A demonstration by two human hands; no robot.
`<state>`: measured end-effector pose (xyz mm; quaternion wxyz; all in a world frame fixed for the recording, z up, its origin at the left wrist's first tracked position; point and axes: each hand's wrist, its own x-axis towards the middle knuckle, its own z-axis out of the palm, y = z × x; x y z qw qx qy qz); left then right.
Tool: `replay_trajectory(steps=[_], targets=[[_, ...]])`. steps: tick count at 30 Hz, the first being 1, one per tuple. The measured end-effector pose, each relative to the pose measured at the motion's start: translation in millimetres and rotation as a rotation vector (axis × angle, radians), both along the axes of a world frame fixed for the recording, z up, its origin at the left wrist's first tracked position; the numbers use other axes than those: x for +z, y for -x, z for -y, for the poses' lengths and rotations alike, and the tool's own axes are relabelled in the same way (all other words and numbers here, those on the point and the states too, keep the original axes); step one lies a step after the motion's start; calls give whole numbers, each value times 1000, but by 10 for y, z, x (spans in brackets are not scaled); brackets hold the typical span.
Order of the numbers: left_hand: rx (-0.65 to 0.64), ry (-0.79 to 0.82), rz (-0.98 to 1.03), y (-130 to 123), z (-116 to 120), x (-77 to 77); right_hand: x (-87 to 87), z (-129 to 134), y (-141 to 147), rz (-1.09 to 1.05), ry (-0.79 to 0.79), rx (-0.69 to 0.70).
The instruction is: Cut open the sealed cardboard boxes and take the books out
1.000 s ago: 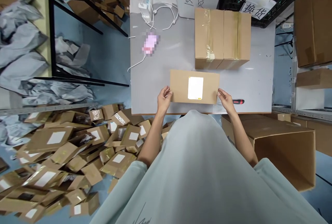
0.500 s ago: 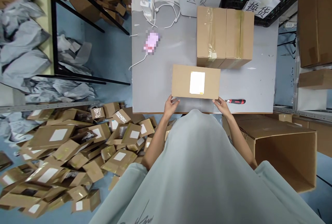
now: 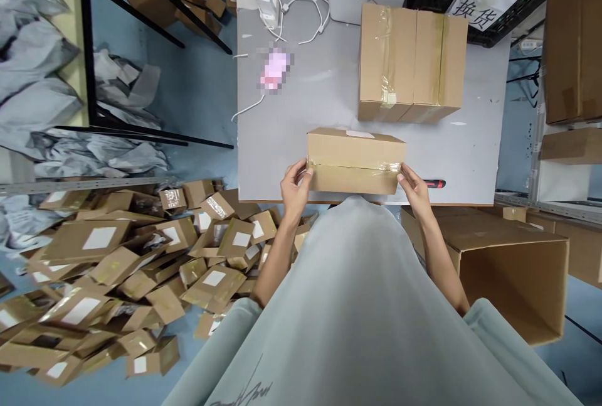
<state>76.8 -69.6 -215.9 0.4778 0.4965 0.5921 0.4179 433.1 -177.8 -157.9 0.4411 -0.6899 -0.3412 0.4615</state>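
The worktop (image 3: 324, 101) fills the middle and upper middle of the frame. A big open carton (image 3: 512, 225) sits at the lower right, and a pair of taped cartons (image 3: 408, 61) stands side by side right of centre in the upper half. The held box (image 3: 355, 156) is near the centre, over the worktop's near edge and apart from the pair; whether its underside touches the surface cannot be told.

Holding it well seems to call for even pressure at both ends, the ends kept level, and a tilt steady enough that neither end slips. Its long axis runs left to right, almost parallel to the near edge, the right end slightly lower in the frame. A side with a lengthwise tape seam (image 3: 352, 167) faces the person, while the labelled side tips toward the top of the frame.

The left hand (image 3: 296, 184) and right hand (image 3: 414, 190) flank the box, their fingers closed on its opposite ends. Just right of the right hand lies a red and black tool (image 3: 435, 184), partly hidden. The white label (image 3: 360, 134) shows as a thin strip along the box's far edge.
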Motion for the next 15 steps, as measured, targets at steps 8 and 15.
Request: replay_trajectory(steps=[8, 15], targets=[[-9, 34, -24, -18, -87, -104, -238, -159, 108, 162, 25, 99], [-29, 33, -41, -134, -181, -184, -353, -343, 254, 598, 44, 275]])
